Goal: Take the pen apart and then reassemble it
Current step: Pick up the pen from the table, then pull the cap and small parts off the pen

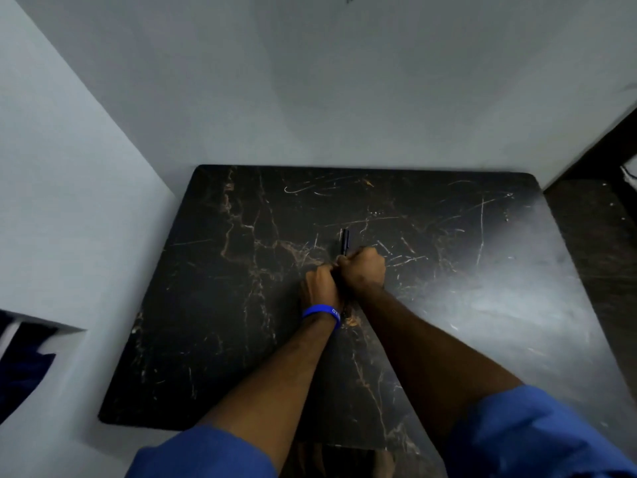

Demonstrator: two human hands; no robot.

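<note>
A dark pen sticks out past my fists, pointing away from me over the middle of the black marble table. My right hand is closed around the pen's middle. My left hand, with a blue wristband, is closed just behind and left of it, pressed against the right fist; the pen's near end is hidden inside the two hands. Only the far end with its clip shows.
The scratched table is set into a corner, with a pale wall behind and another on the left. A darker surface adjoins the table's right edge. Blue sleeves cover my upper arms at the bottom of the view.
</note>
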